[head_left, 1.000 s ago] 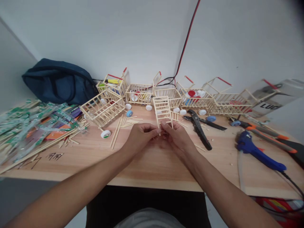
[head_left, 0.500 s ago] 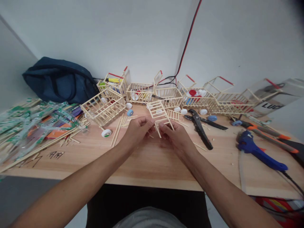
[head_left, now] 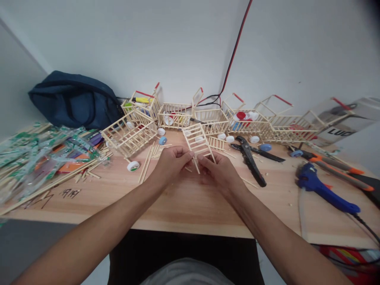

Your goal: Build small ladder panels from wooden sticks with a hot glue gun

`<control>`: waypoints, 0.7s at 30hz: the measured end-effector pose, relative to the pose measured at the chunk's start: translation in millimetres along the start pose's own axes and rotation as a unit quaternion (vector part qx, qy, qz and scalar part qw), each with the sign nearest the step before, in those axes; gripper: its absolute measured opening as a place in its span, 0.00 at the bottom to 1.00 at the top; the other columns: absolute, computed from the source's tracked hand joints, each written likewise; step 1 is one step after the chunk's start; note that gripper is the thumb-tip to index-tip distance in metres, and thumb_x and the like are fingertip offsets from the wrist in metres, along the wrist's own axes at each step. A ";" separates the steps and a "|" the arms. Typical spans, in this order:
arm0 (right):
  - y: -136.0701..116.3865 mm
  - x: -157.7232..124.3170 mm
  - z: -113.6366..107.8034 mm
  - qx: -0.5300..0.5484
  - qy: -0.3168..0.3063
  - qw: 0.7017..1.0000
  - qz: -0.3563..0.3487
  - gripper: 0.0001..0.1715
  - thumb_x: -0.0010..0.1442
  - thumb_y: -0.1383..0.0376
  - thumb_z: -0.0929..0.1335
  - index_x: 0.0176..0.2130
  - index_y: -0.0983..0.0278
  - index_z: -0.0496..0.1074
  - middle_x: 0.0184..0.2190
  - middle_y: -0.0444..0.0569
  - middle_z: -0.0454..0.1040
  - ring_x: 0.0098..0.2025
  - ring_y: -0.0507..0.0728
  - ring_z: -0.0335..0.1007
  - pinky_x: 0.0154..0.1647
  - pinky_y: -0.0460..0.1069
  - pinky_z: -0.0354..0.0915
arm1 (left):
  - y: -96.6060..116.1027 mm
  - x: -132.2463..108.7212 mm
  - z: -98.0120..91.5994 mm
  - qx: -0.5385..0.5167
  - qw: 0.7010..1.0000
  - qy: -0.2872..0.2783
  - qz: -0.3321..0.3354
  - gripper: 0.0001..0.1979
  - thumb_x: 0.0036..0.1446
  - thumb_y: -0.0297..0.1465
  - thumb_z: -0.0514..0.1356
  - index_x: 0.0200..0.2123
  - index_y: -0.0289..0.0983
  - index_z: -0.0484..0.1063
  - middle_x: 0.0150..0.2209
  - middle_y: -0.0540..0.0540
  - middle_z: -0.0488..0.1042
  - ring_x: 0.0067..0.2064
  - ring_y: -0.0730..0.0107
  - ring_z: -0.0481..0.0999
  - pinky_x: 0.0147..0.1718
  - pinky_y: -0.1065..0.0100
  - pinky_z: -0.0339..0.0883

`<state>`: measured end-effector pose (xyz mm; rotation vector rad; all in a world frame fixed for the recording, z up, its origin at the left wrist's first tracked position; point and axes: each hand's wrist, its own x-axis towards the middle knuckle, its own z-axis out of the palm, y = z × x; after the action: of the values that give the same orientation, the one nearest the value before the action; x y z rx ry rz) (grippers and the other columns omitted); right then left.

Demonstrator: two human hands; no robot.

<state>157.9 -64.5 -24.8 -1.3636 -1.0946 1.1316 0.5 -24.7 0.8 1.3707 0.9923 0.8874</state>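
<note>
A ladder-like frame of thin wooden sticks (head_left: 197, 138) is held up over the middle of the table, its near ends between my hands. My left hand (head_left: 175, 160) pinches it from the left with thumb and forefinger. From the other side my right hand (head_left: 218, 166) grips the same frame, thumb close to the left thumb. Just behind it lies a small grid of sticks (head_left: 217, 143) on the table. Loose wooden sticks (head_left: 146, 162) are beside my left wrist. My fingertips partly hide the frame's lower end.
Several stick-built miniature carts (head_left: 130, 136) with bottle-cap wheels line the back. Black pliers (head_left: 251, 162), a blue glue gun (head_left: 323, 188) and orange-handled pliers (head_left: 341, 170) lie to the right. Wrapped chopsticks (head_left: 59, 154) pile up at left before a dark blue bag (head_left: 74, 99).
The stick frame has tilted and shifted slightly left, showing its rungs more fully. Both hands keep hold of it and have barely moved.
</note>
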 end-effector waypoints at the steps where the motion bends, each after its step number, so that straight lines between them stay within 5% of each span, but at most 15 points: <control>1: 0.8 0.1 -0.1 -0.002 0.001 1.000 0.003 0.22 0.48 0.49 0.74 0.25 0.63 0.68 0.19 0.40 0.66 0.23 0.49 0.57 0.25 0.47 0.53 | 0.6 -0.5 0.2 0.001 1.000 0.003 0.000 0.11 0.53 0.32 0.62 0.21 0.34 0.71 0.19 0.52 0.70 0.22 0.79 0.66 0.24 0.74 0.59; 21: 0.6 -0.9 2.5 0.048 -0.015 0.998 0.031 0.17 0.48 0.54 0.74 0.26 0.63 0.70 0.24 0.44 0.72 0.27 0.52 0.66 0.31 0.49 0.63 | 8.1 -5.6 3.5 0.022 1.000 0.008 0.003 0.11 0.53 0.29 0.61 0.19 0.35 0.71 0.18 0.52 0.71 0.21 0.76 0.68 0.27 0.72 0.66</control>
<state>155.3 -65.1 -25.4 -1.3173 -1.0119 1.2384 2.3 -31.0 9.0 1.4070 1.0262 0.8867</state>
